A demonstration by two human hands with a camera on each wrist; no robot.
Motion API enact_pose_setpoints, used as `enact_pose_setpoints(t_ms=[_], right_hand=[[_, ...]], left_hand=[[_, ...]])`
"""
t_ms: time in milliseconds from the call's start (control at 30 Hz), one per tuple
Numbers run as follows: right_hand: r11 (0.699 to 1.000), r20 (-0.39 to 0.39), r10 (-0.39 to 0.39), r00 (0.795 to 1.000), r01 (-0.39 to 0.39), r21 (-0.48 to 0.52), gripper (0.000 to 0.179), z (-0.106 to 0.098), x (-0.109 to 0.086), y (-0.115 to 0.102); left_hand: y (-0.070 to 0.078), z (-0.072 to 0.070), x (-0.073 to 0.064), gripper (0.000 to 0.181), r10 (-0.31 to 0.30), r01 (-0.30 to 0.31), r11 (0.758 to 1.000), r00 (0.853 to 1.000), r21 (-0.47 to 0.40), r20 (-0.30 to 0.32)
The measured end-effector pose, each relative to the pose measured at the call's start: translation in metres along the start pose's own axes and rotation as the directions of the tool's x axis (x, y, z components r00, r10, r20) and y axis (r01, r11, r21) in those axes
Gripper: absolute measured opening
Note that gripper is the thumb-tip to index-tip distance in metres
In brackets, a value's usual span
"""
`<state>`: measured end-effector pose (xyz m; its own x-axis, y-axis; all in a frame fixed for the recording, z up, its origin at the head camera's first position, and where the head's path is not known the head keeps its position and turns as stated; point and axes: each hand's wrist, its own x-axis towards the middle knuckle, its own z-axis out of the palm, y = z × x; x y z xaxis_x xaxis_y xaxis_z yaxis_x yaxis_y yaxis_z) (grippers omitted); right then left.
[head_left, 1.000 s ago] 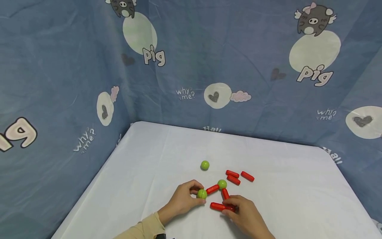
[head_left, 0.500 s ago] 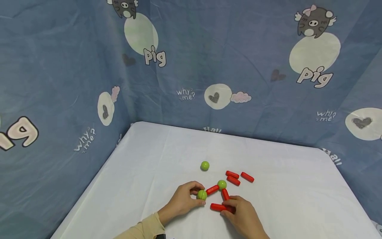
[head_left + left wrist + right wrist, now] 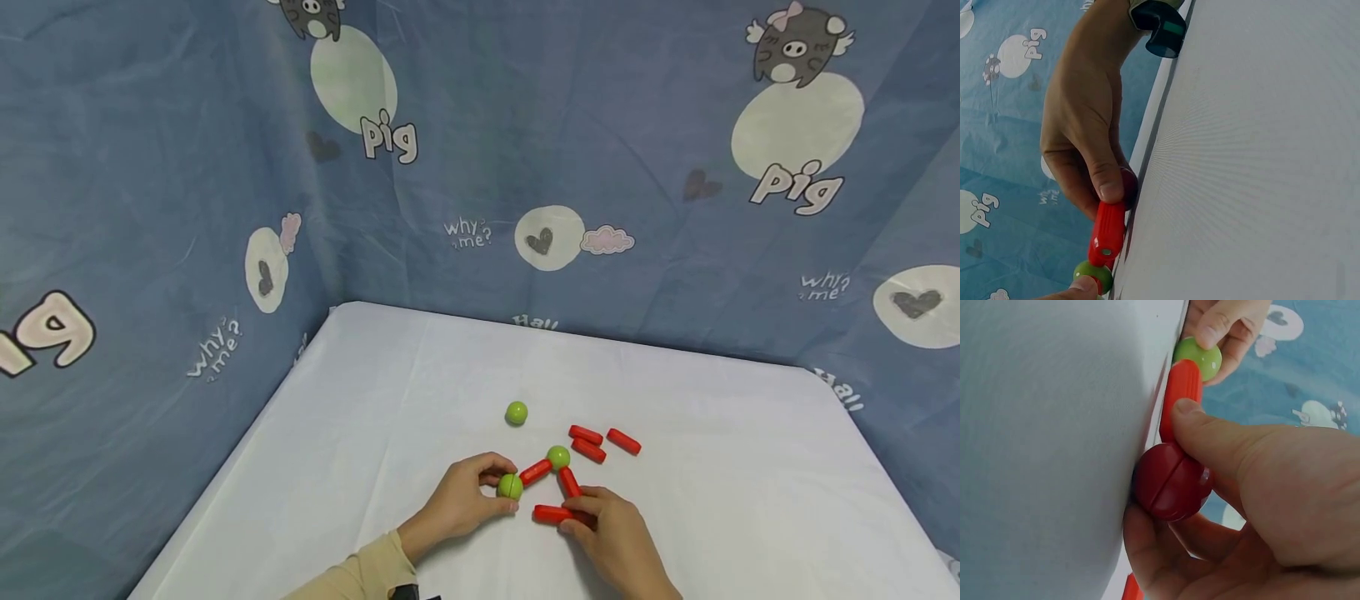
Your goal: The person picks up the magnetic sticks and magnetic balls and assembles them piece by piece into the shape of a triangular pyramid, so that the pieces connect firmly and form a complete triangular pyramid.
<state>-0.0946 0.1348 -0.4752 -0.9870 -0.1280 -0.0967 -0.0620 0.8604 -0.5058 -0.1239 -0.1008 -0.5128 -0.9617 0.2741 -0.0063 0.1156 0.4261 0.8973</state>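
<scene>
My left hand (image 3: 465, 496) pinches a green ball (image 3: 511, 487) with a slit, between thumb and fingers. A red rod (image 3: 536, 472) runs from it to a second green ball (image 3: 558, 457). Another red rod (image 3: 569, 482) slants from that ball to my right hand (image 3: 618, 533). In the right wrist view, my right fingers curl about a slit dark red ball (image 3: 1169, 481), with the thumb on a red rod (image 3: 1180, 381) beside it. That rod points left, its free end apart from the left hand's ball in the head view. The fingers mostly hide the red ball there.
Several loose pieces lie beyond the hands on the white table (image 3: 375, 375): a green ball (image 3: 517, 413), two red rods (image 3: 588, 450) side by side, and one more red rod (image 3: 624, 442) to their right. A blue patterned cloth (image 3: 465, 150) hangs behind and at the left.
My right thumb has shifted from the red ball's side onto the rod, and that rod has moved slightly right. The left hand keeps its pinch on the green ball. Loose pieces stay put.
</scene>
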Motion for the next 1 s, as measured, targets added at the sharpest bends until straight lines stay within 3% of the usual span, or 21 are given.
enact_pose_setpoints(t_ms=[400,800,1000], right_hand=[[1.0,-0.023,-0.007,1.0,0.007,-0.002,0.028,0.0014,-0.0002,-0.001],[0.997,-0.064,-0.073,0.995,0.075,0.026,0.022,0.0023,-0.0036,0.0003],[0.998,-0.059,-0.058,0.997,0.06,0.032,0.021,0.0029,-0.0033,-0.0005]], left_hand=[[0.0021,0.0001,0.0009,0.037,0.001,-0.001,0.999,1.0,0.045,0.01],[0.0024,0.0027,0.0006,0.034,-0.01,0.007,0.994,1.0,0.11,0.026],[0.0045,0.0044,-0.0002,0.035,-0.007,0.003,0.99,1.0,0.139,0.026]])
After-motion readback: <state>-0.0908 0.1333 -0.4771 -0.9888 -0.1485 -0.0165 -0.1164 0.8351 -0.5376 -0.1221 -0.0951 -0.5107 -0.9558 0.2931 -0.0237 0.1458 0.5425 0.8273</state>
